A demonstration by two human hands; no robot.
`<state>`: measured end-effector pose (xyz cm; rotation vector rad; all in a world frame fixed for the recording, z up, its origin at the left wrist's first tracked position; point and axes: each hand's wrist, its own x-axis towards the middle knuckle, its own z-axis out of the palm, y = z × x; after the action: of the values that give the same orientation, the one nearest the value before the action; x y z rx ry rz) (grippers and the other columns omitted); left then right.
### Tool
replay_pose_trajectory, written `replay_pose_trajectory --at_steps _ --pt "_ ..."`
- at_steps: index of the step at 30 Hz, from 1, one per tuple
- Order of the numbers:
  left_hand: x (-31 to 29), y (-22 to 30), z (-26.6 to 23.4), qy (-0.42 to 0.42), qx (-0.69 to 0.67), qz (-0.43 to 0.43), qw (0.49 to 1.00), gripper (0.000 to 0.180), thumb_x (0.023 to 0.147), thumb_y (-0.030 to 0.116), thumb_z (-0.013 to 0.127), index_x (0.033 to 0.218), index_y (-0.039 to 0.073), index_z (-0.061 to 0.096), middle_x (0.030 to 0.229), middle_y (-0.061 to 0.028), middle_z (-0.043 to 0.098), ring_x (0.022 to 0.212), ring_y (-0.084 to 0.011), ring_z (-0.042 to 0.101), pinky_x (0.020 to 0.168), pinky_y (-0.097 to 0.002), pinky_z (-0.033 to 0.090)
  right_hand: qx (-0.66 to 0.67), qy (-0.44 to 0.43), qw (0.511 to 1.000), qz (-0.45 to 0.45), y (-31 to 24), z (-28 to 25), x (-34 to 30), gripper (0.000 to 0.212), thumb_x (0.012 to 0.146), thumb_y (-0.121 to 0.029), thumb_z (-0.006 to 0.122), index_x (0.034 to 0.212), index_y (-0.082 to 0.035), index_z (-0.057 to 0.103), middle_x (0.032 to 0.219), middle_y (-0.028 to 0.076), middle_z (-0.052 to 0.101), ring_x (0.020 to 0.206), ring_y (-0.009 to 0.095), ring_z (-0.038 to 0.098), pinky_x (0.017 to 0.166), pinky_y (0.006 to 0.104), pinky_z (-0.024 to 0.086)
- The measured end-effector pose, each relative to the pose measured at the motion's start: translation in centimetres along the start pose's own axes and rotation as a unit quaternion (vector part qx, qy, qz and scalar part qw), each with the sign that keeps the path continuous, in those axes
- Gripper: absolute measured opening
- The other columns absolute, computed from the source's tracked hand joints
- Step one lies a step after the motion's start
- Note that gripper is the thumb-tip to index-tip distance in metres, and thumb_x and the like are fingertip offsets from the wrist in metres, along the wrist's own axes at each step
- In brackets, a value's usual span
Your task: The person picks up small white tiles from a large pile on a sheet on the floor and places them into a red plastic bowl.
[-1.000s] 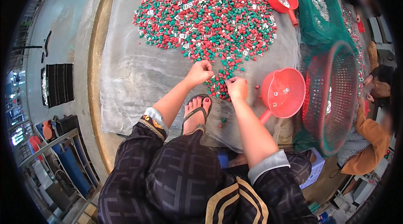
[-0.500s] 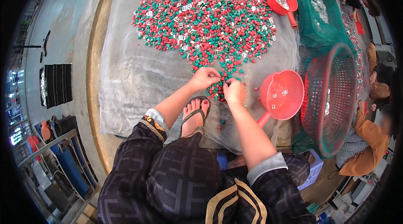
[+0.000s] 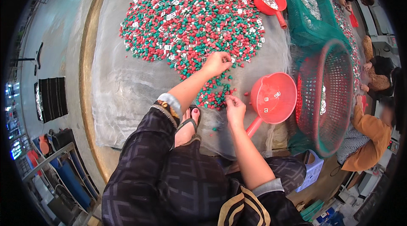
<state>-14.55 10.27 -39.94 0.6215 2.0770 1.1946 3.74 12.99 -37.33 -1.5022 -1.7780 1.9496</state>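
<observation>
A wide pile of small red and green cone-shaped pieces (image 3: 193, 18), mixed with white ring-like pieces, lies on a sheet of pale netting. Over its near right edge is my left hand (image 3: 217, 63), fingers pinched; whatever they hold is too small to make out. My right hand (image 3: 235, 111) is closer to me, its fingertips pressed together at the side of a small cluster of cones (image 3: 211, 94) drawn out from the pile. What it holds, if anything, cannot be told. Just right of it rests a red scoop (image 3: 277, 109) with a few white pieces inside.
Another red scoop (image 3: 263, 7) of white pieces sits at the pile's right. Farther right stand a green net-covered basket (image 3: 292, 18) and a tilted red perforated basket (image 3: 339, 111). Co-workers (image 3: 371, 141) sit beyond. My sandalled foot (image 3: 185, 133) is on the netting's near side.
My hands have moved apart: the left went up and right toward the pile, the right stayed lower by the cluster. The whole view has shifted slightly, so the scoops and baskets appear farther left.
</observation>
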Motion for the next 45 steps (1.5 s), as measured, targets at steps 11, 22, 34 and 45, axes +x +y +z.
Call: replay_pose_trajectory --at_steps 11,22,34,45 --pt "2.9 1.5 1.7 0.049 0.321 0.103 0.94 0.014 0.073 0.013 0.054 0.077 0.004 0.064 0.078 -0.0138 0.064 0.075 -0.0271 0.064 0.063 -0.0396 0.051 0.279 -0.172 0.919 0.221 -7.8 -6.7 -4.4 0.044 0.092 -0.038 0.037 0.106 0.0 0.055 0.069 0.006 0.057 0.058 0.011 0.05 0.053 0.0236 0.04" --pt "-0.4 5.2 0.2 -0.21 -0.43 -0.067 0.875 0.012 0.08 0.0 0.047 0.09 0.002 0.053 0.082 -0.0125 0.061 0.062 -0.0188 0.058 0.058 -0.0297 0.048 0.519 -0.106 0.839 0.126 -13.5 -14.6 -3.2 0.065 0.089 -0.052 0.03 0.121 0.004 0.042 0.118 0.024 0.05 0.105 0.031 0.053 0.091 0.0391 0.039" --pt "-4.4 16.0 8.2 -0.251 0.122 0.259 0.925 0.034 0.083 0.011 0.052 0.116 0.004 0.05 0.113 -0.0194 0.055 0.107 -0.0351 0.052 0.092 -0.038 0.041 0.627 -0.053 0.776 0.025 -14.1 -18.3 -4.6 0.056 0.089 -0.041 0.034 0.122 0.004 0.039 0.119 0.024 0.049 0.107 0.033 0.051 0.094 0.0411 0.038" --pt "-8.9 12.9 5.3 -0.205 0.099 0.199 0.953 0.028 0.078 0.003 0.055 0.105 0.003 0.058 0.106 -0.0145 0.058 0.095 -0.0246 0.058 0.078 -0.0326 0.048 0.618 0.169 0.753 -0.15 -14.4 -29.9 -1.5 0.074 0.087 -0.034 0.042 0.14 -0.006 -0.002 0.145 0.018 0.004 0.134 0.038 0.0 0.106 0.0559 0.003"
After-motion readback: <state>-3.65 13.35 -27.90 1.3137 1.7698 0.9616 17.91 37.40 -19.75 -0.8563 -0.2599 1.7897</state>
